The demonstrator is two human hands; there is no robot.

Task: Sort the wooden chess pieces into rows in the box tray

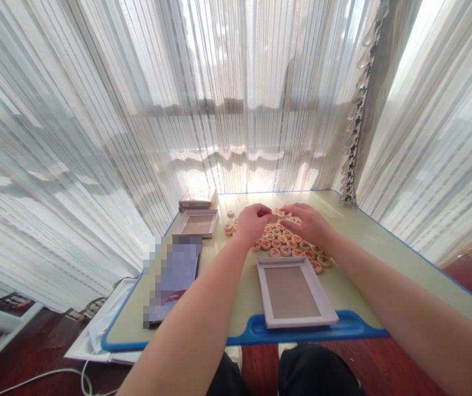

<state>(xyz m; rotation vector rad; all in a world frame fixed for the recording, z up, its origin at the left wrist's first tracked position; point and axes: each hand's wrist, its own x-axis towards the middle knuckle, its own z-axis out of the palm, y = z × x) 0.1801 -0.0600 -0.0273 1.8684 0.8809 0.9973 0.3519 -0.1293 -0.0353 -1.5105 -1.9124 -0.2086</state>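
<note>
A heap of round wooden chess pieces (286,246) with red and dark characters lies in the middle of the pale green table (368,258). My left hand (253,220) rests on the heap's left side with its fingers curled down onto the pieces. Reaching in from the right, my right hand (308,223) lies over the pieces with its fingers bent and pressed on them. What either hand holds is hidden. An empty shallow box tray (292,291) sits just in front of the heap at the near edge.
A second box tray (197,224) and a closed flat box (198,198) lie at the far left of the table. A blurred flat item (174,278) rests at the near left. Sheer curtains (137,110) surround the table, which has a blue rim (322,330).
</note>
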